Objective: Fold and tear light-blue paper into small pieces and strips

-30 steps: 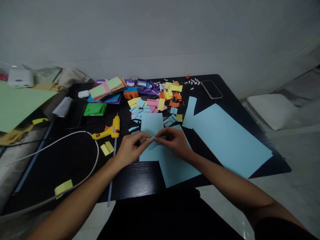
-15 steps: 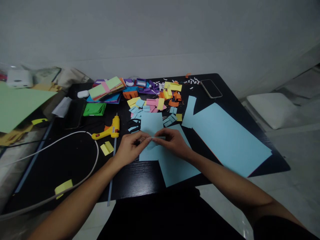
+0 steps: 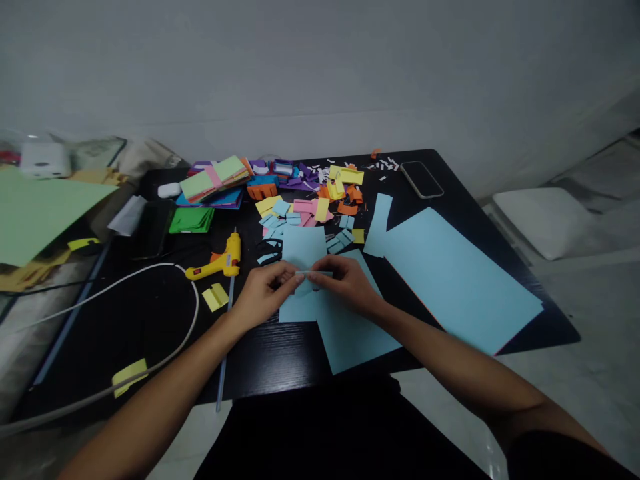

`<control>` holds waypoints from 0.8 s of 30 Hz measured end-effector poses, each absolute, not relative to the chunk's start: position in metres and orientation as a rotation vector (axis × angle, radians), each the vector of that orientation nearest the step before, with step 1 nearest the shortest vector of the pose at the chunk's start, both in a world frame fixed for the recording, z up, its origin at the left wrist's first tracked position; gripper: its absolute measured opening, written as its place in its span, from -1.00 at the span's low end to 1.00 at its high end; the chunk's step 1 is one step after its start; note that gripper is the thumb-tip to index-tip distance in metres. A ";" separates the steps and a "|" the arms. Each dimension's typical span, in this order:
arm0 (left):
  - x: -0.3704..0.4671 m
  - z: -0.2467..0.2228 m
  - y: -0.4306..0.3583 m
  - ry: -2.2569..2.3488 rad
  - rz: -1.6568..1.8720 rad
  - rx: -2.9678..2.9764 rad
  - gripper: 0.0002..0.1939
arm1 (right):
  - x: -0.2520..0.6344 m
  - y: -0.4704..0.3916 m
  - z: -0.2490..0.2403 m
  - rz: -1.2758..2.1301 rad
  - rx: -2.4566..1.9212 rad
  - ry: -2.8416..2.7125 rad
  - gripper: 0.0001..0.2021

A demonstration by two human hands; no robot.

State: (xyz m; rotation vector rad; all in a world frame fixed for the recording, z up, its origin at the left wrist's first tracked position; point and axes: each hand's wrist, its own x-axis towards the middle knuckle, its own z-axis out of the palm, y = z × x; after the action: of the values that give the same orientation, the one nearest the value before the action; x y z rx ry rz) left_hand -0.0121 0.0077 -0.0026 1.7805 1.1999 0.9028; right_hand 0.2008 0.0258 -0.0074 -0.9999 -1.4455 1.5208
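Both hands meet over light blue sheets near the table's middle. My left hand pinches the left end of a small light blue paper strip. On the strip's right part, my right hand has its thumb and fingers closed. One blue sheet lies beneath the hands, and another blue sheet lies slanted to its right. Black-handled scissors, partly covered, rest just beyond my left hand. Several small folded blue pieces lie beyond the fingertips.
A yellow glue gun and a white cable are at left. Folded green paper and coloured scraps lie farther back. Large blue sheets and a phone are at right, on the black table.
The fingertips have moved slightly apart along the strip, so more of it shows between them. The camera view has shifted a little.
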 end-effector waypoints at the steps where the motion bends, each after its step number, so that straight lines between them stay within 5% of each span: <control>1: -0.012 -0.004 0.008 1.201 0.893 1.785 -0.73 | 0.201 0.025 -0.007 1.502 -1.000 -1.467 -0.66; 24: -0.014 -0.003 0.010 1.195 0.856 1.669 -0.70 | 0.201 0.026 -0.014 1.480 -1.034 -1.551 -0.64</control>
State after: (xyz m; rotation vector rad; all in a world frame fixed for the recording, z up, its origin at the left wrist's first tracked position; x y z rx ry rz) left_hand -0.0142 0.0096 -0.0027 1.6689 1.1953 0.8563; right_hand 0.2009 0.0256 -0.0138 -1.0345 -1.5505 1.4800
